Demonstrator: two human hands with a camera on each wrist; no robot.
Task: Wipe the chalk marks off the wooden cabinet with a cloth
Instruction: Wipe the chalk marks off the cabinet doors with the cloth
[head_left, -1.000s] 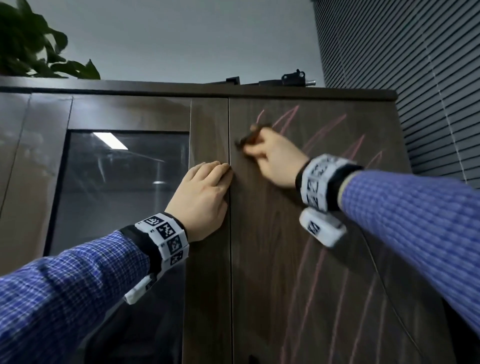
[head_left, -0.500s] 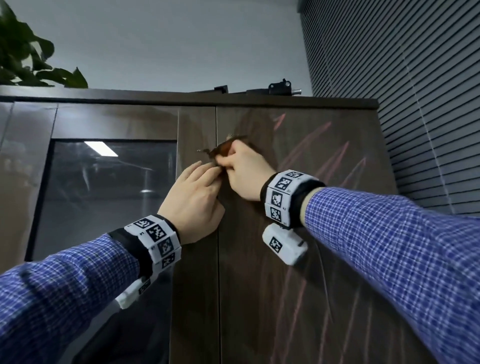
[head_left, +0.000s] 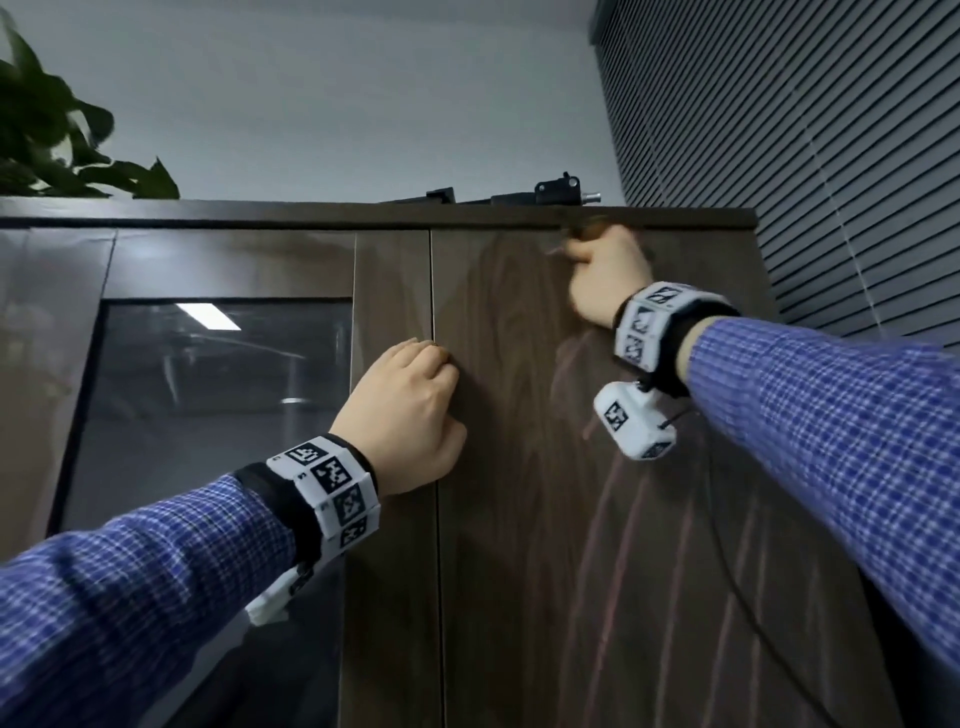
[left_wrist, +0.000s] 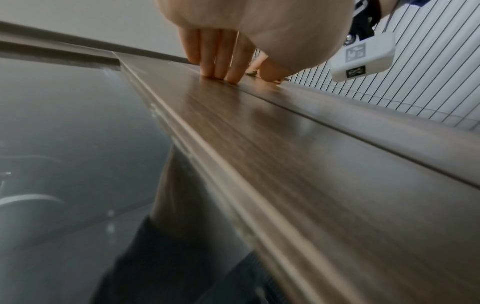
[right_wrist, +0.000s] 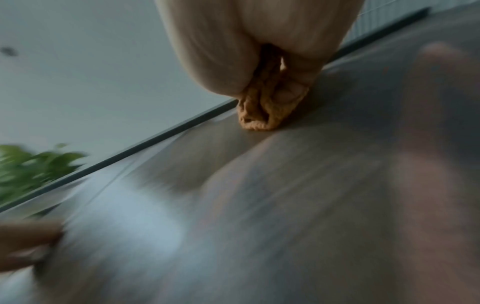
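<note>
The dark wooden cabinet (head_left: 509, 597) fills the head view. Pink chalk marks (head_left: 615, 519) streak the lower part of its right door; the upper part shows only faint smears. My right hand (head_left: 608, 275) is high on that door, just under the top edge, and grips a bunched orange-brown cloth (head_left: 576, 240). In the right wrist view the cloth (right_wrist: 262, 107) is pressed against the wood, with a finger curled round it. My left hand (head_left: 415, 405) rests on the seam between the doors, holding nothing, its straight fingers (left_wrist: 221, 61) touching the wood.
A glass-paned door (head_left: 208, 415) takes up the cabinet's left side. A leafy plant (head_left: 52, 130) and a black device (head_left: 561, 189) sit on the cabinet top. Window blinds (head_left: 831, 156) stand close on the right. A cable hangs from the right wrist camera (head_left: 634, 423).
My right hand swept the cloth left to the door seam by the left hand, then up and right to the top edge. The upper pink marks have faded. The left hand stayed put.
</note>
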